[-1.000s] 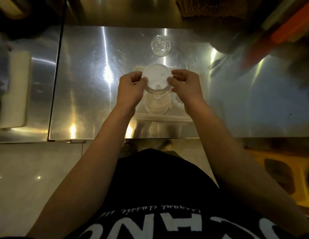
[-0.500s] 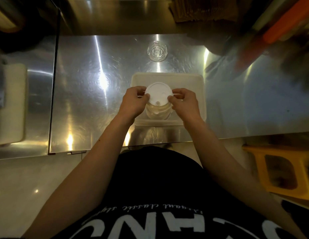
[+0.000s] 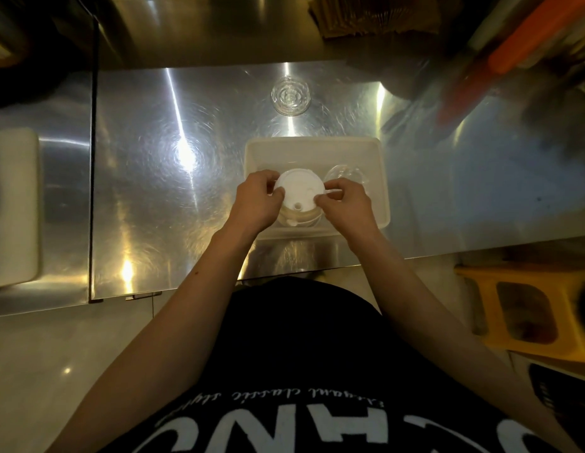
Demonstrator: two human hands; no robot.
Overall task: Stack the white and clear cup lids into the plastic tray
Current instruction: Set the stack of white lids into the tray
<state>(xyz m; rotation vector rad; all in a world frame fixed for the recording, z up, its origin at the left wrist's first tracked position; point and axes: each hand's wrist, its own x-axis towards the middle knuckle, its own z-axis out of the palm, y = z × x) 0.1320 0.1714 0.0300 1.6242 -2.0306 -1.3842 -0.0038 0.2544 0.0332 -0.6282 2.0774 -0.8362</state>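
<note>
Fingertips (image 3: pixel 278 192) of both hands are pinching the white lid (image 3: pixel 299 191) by its rim over the tray's (image 3: pixel 312 147) left half; it looks light, thin, easily bent, so opposite-edge holds suit it.

left hand (image 3: pixel 256 204) fingers curled, pinching lid (image 3: pixel 299 191) edge | right hand (image 3: pixel 345 207) pinching opposite edge | forearms extended, converging

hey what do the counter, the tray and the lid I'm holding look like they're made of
Counter: looks like brushed stainless steel, with swirled scuffs and bright streaky light reflections.
Tray: likely plastic, milky and translucent, matte, with a softly rounded rim.
White lid, pinched between left hand and right hand: probably thin moulded plastic, opaque and smooth, with a small raised spout.
</note>
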